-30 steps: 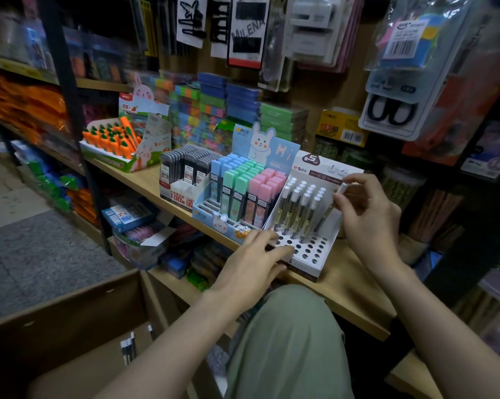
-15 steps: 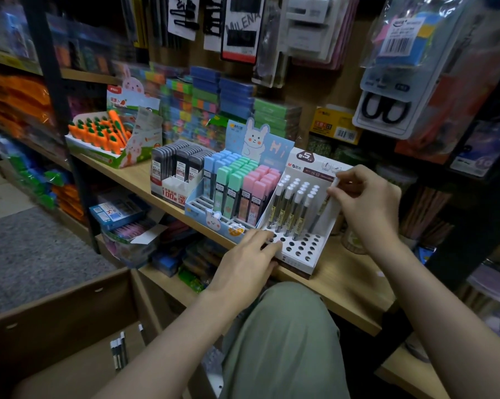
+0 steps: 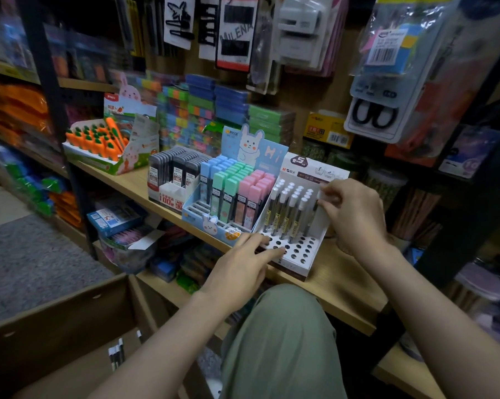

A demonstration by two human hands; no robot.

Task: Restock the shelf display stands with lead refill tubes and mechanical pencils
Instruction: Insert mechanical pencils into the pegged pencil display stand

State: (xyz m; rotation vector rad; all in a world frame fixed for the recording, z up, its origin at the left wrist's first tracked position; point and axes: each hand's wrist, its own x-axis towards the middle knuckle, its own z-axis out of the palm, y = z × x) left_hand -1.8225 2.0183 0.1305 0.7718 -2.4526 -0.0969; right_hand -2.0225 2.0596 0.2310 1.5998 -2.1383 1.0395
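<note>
R hand (image 3: 355, 214) pinches a pencil (image 3: 315, 208) near its white cap, thumb and fingers curled round the top; pencil hangs tilted below the grip, its tip down by the holes on the right side of the white stand (image 3: 293, 250), whether it's seated in a hole can't tell. L hand (image 3: 243, 266) lies w/ fingers straight, flat on the stand's near left corner, tips over the front holes, holding nothing. Stand sits on the wood shelf (image 3: 338, 286), near edge; back rows hold upright pencils w/ white caps (image 3: 289, 208), front rows of holes bare. Just left, touching it, the blue bunny box (image 3: 205, 220) w/ pastel lead tubes (image 3: 234, 194) in blue, green, pink rows. Left of that a box of dark lead cases (image 3: 174, 168). Farther left, apart, a tray of orange carrot items (image 3: 96, 136). Behind, stacked colour boxes (image 3: 202, 110) vs the back wall; hanging packs above, scissors pack (image 3: 372, 116) at upper right. Near left, a cardboard box (image 3: 56, 321) on the floor w/ a few more pencils (image 3: 116, 355) inside. Person's knee in green trousers (image 3: 283, 341) below the shelf, between the arms.
</note>
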